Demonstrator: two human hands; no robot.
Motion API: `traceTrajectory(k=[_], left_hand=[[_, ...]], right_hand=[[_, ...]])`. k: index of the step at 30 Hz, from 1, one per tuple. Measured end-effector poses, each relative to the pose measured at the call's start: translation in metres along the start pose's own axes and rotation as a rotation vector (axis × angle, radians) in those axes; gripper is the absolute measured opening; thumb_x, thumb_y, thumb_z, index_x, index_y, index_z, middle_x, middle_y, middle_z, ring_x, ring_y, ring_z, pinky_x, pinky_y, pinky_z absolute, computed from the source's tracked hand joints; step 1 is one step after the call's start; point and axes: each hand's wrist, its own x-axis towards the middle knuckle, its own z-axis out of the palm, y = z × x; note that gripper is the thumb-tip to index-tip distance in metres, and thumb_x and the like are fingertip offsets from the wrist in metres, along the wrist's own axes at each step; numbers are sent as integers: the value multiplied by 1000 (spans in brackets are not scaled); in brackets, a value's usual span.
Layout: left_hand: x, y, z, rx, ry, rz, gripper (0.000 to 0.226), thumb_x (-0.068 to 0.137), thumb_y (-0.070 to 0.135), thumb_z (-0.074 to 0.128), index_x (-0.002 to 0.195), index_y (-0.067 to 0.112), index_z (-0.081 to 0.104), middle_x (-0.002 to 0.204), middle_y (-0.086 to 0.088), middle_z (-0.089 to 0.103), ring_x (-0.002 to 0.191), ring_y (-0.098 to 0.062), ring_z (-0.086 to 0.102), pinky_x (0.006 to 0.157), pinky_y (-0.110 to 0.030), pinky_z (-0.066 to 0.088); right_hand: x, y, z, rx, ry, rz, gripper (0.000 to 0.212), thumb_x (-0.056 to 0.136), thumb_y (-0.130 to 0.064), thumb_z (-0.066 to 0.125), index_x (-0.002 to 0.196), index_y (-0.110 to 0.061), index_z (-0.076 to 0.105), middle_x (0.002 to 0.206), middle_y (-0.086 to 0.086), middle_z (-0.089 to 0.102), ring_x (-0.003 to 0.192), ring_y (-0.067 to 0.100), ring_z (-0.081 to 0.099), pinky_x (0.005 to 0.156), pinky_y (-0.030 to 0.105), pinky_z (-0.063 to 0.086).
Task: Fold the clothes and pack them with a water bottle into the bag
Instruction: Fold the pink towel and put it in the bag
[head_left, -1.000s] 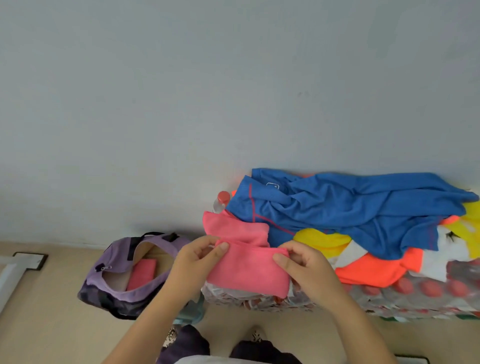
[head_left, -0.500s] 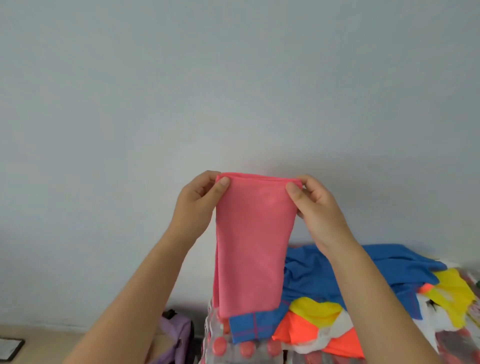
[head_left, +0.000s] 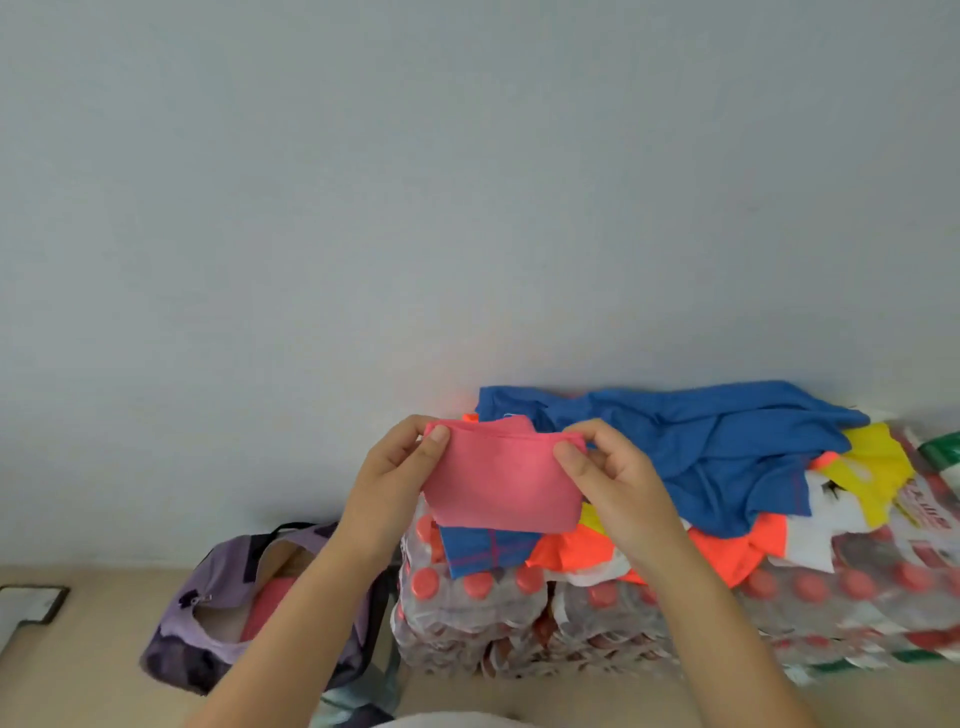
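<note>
Hands are holding a folded pink cloth (head_left: 501, 480) in the air above shrink-wrapped packs of bottles (head_left: 571, 618).
Left hand (head_left: 397, 475) and right hand (head_left: 610, 480) are each pinching a top corner; loosening either pinch risks the fold dropping open before reaching the open purple bag (head_left: 228, 623) at lower left.

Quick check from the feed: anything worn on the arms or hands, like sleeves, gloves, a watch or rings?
Nothing that shows. Both forearms are bare up to the frame edge, with no sleeves. The left hand and right hand have no gloves, rings or watch in view.
</note>
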Motion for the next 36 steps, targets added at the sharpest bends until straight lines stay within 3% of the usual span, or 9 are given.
traceTrajectory(k=[5, 9, 12, 17, 21, 26, 30, 33, 36], left_hand=[[-15, -55, 3, 139, 18, -286, 37, 97, 22, 59, 83, -12, 54, 73, -9, 42, 71, -18, 37, 60, -30, 29], [-45, -94, -5, 272, 18, -453, 41, 94, 27, 62, 76, -9, 54, 68, -8, 45, 65, -17, 42, 62, -29, 36], [-57, -106, -7, 324, 4, -492, 34, 93, 26, 64, 79, -5, 63, 67, -6, 55, 63, -15, 51, 63, -33, 44], [-63, -107, -13, 414, -53, -469, 29, 90, 27, 69, 69, 7, 66, 51, 4, 60, 46, -7, 54, 53, -20, 45], [-73, -112, -8, 452, 26, -387, 21, 89, 33, 70, 75, 18, 73, 64, 2, 69, 53, -5, 56, 62, -27, 50], [-71, -112, 4, 467, 188, -274, 18, 85, 39, 72, 73, 26, 70, 67, 3, 66, 59, -1, 53, 57, -19, 44], [-63, -107, 4, 785, 273, -113, 24, 82, 35, 75, 75, 21, 58, 69, 8, 54, 63, -9, 49, 56, -29, 40], [-60, -109, 10, 935, 59, 349, 16, 81, 26, 76, 77, 15, 65, 82, 3, 58, 76, -21, 54, 65, -35, 42], [-60, -119, 16, 933, -143, 434, 11, 76, 23, 81, 82, 16, 76, 92, -2, 67, 85, -25, 61, 70, -42, 47]], right_hand=[[-16, 54, 0, -123, -14, 253, 15, 95, -23, 63, 82, -16, 63, 68, -13, 64, 65, -1, 54, 59, 13, 40], [-42, 96, 1, -200, -96, 447, 17, 94, -23, 65, 88, -7, 65, 77, -6, 67, 72, 3, 57, 61, 17, 41], [-50, 104, 0, -280, -109, 465, 16, 93, -24, 67, 87, -9, 66, 83, 1, 71, 73, 5, 61, 62, 18, 43], [-45, 104, -4, -543, -126, 397, 16, 86, -26, 74, 80, -12, 68, 80, 0, 68, 72, 8, 58, 64, 19, 42], [-53, 108, -1, -702, -58, 281, 17, 86, -25, 74, 82, -11, 64, 81, -3, 59, 74, 3, 51, 66, 14, 37], [-55, 109, 0, -453, -10, 355, 17, 92, -27, 67, 86, -12, 60, 84, 7, 64, 72, 18, 57, 68, 35, 46], [-46, 110, 1, -465, 6, 375, 16, 89, -25, 70, 85, -14, 61, 84, 4, 65, 81, 21, 61, 70, 30, 45], [-41, 113, 6, -469, 55, 405, 19, 88, -26, 72, 85, -11, 61, 81, 3, 64, 74, 18, 59, 63, 24, 42], [-42, 113, 10, -445, 124, 402, 23, 86, -27, 74, 88, -10, 58, 78, 8, 63, 70, 15, 55, 58, 17, 39]])
